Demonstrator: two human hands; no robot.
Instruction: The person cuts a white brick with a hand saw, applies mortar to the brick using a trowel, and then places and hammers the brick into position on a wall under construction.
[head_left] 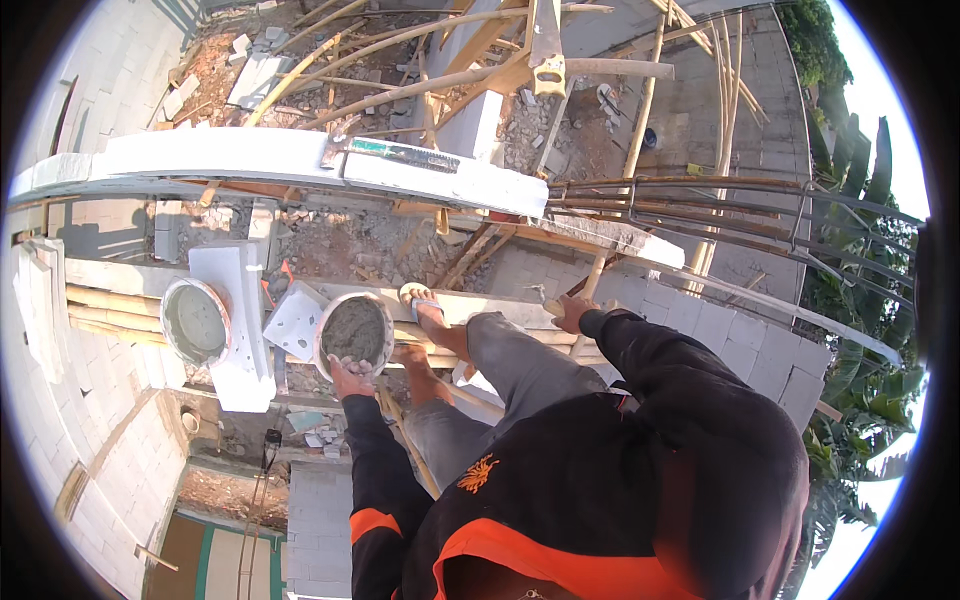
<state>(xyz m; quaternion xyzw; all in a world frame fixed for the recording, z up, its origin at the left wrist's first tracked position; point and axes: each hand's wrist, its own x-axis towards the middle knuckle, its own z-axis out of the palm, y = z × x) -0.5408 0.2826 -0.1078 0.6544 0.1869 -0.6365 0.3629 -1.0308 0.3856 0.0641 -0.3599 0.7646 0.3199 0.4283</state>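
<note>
My left hand (352, 378) is closed on the near rim of a round bucket (322, 340), and grey wet mortar (355, 333) lies inside it. Out to the right, my right hand (572, 315) grips a trowel (545, 295) with a pale wooden handle and a small grey metal end; much of the tool is hidden by the fingers. A second bucket (167, 338) with grey contents stands farther left, beside a long white block (243, 385). Between the two buckets lies a speckled white piece of block (296, 322).
My sandalled foot (428, 308) rests on a plank and bamboo platform (485, 305). Ahead runs a white block wall (240, 142) with a green-handled tool (400, 153) on top. Steel bars (690, 190) jut out at right. A handsaw (548, 72) and bamboo poles (400, 92) lie beyond.
</note>
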